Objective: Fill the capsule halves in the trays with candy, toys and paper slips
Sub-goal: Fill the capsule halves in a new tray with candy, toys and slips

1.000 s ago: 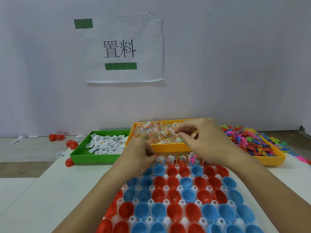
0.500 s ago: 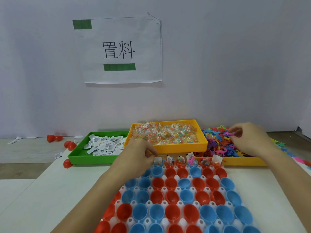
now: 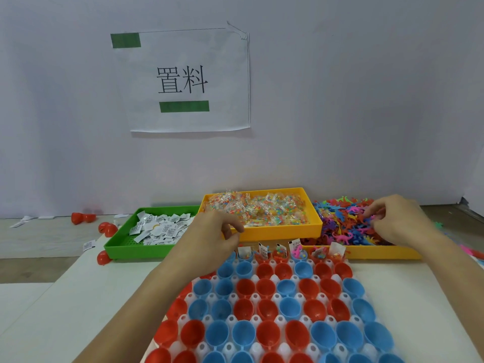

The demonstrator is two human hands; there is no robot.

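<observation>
A white holder tray (image 3: 273, 279) in front of me carries several red and blue capsule halves (image 3: 265, 307), most of them empty. The far row (image 3: 296, 254) holds candy, toys and paper slips. My left hand (image 3: 214, 233) hovers at that row's left end with curled fingers; whether it holds anything is hidden. My right hand (image 3: 392, 221) reaches into the pile of colourful plastic toys (image 3: 340, 224) and pinches one between thumb and fingers. Wrapped candy (image 3: 259, 208) fills the middle orange tray (image 3: 275, 230). Paper slips (image 3: 159, 227) lie in the green tray (image 3: 136, 251).
The toys sit in an orange tray (image 3: 379, 254) at the right, and some spill past it. Loose red capsule halves (image 3: 107, 229) and stray slips (image 3: 89, 244) lie left of the green tray. A paper sign (image 3: 188, 79) hangs on the wall behind.
My right hand went from the candy tray rightward to the toy tray and now digs into the toys. The left hand stayed by the far row's left end.
</observation>
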